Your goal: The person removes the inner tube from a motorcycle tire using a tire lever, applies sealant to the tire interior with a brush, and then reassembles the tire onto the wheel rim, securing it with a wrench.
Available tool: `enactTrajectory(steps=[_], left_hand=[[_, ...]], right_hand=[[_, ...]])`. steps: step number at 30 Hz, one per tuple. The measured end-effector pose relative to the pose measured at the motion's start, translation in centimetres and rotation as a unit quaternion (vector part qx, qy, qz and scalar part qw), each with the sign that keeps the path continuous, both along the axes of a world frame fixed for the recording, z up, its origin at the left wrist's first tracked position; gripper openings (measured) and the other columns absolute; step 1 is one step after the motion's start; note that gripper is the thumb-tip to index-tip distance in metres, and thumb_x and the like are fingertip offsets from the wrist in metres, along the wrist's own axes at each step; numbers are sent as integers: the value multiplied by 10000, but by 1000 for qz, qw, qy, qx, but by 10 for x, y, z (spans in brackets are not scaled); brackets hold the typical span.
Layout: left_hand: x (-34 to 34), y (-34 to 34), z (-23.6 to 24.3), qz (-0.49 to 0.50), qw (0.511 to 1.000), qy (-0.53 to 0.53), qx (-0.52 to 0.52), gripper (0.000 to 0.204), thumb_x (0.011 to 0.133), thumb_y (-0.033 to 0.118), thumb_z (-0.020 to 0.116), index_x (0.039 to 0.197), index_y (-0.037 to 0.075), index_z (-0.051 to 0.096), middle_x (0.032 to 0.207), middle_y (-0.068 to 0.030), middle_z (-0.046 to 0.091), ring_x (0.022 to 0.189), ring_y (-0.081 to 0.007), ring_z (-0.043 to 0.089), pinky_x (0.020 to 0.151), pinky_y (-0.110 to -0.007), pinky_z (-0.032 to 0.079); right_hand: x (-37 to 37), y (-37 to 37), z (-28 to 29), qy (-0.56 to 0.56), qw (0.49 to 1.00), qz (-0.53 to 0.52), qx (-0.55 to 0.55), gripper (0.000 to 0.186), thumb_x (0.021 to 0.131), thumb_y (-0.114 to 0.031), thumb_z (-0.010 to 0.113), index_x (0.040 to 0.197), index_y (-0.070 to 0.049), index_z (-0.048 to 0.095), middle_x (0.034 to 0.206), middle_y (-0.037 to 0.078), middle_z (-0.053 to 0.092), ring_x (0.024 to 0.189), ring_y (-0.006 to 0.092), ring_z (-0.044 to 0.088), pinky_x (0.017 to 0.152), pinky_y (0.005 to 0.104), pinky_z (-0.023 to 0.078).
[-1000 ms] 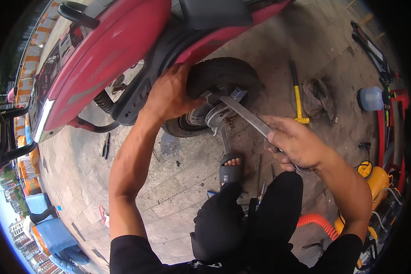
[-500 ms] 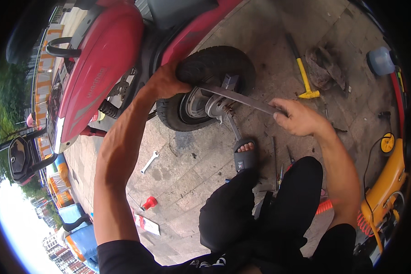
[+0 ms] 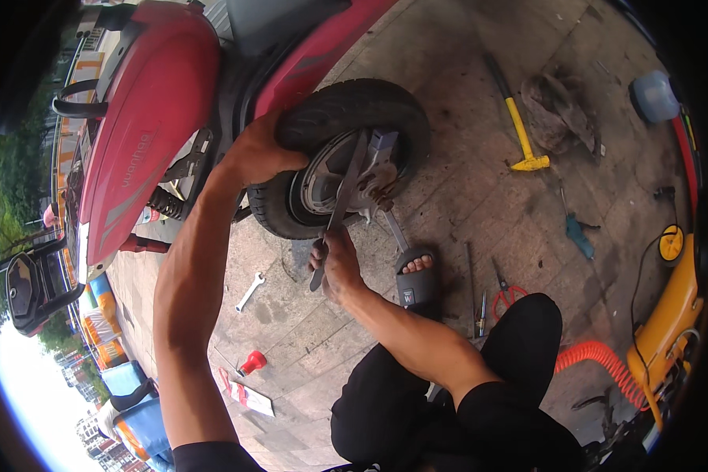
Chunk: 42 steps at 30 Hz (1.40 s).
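Note:
A black scooter tire (image 3: 354,98) sits on its wheel rim (image 3: 320,179), beside a red scooter. My left hand (image 3: 261,157) grips the tire's left side, thumb over the sidewall and the other fingers mostly hidden behind it. In my right hand (image 3: 340,263) is a long flat tire lever (image 3: 349,177), closed in the fist, its upper end against the rim's edge and its lower end sticking out below the fist. A grey metal piece (image 3: 382,143) stands at the hub's upper right. Below the hub, a flat metal bar (image 3: 397,230) runs down to my sandalled foot (image 3: 417,275).
The red scooter body (image 3: 153,118) fills the upper left. On the paving lie an open-end wrench (image 3: 250,292), a red-handled tool (image 3: 252,363), a yellow hammer (image 3: 521,134), a dark rag (image 3: 557,110), red-handled scissors (image 3: 508,297) and an orange coiled hose (image 3: 602,362).
My right hand has swung from the wheel's right side to below it, turning the tire lever from a slant to nearly upright. My left hand still grips the tire.

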<state>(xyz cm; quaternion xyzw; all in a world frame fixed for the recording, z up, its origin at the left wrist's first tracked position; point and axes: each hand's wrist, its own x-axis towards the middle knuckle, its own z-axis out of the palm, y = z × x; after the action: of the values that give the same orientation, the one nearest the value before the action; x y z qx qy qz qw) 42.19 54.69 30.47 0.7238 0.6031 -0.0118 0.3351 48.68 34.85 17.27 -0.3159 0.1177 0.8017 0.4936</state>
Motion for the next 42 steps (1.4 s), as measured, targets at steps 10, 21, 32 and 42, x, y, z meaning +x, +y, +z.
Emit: enactTrajectory(steps=[10, 21, 32, 42], left_hand=[[-2, -7, 4, 8, 1000, -27, 9, 765, 607, 199, 819, 1289, -24, 552, 1157, -199, 667, 1102, -282, 633, 987, -357, 459], [-12, -7, -5, 26, 999, -36, 24, 773, 616, 209, 797, 1302, -28, 533, 1088, -220, 692, 1030, -301, 675, 919, -367, 506], [-12, -16, -11, 43, 998, -40, 35, 660, 661, 201, 786, 1228, -34, 543, 997, -237, 695, 968, -326, 686, 861, -388, 523], [-44, -44, -15, 62, 994, -55, 67, 645, 654, 251, 805, 1182, -29, 564, 981, -243, 705, 957, -377, 695, 846, -428, 537]], right_hand=[[-54, 40, -1, -74, 990, -120, 3, 278, 1036, -381, 446, 858, -169, 415, 612, -35, 361, 489, 79, 368, 432, 259, 306], [63, -1, 79, -17, 998, 47, -29, 55, 1026, -217, 456, 1021, -163, 468, 770, -5, 459, 604, 91, 416, 531, 266, 357], [175, 70, 166, -211, 914, 346, 31, 328, 1015, -131, 497, 1311, -23, 408, 924, 47, 473, 654, 85, 445, 506, 240, 439], [249, 163, 223, -580, 415, 584, 387, 428, 929, -84, 583, 1336, 43, 541, 932, 199, 687, 849, 285, 673, 759, 384, 523]])
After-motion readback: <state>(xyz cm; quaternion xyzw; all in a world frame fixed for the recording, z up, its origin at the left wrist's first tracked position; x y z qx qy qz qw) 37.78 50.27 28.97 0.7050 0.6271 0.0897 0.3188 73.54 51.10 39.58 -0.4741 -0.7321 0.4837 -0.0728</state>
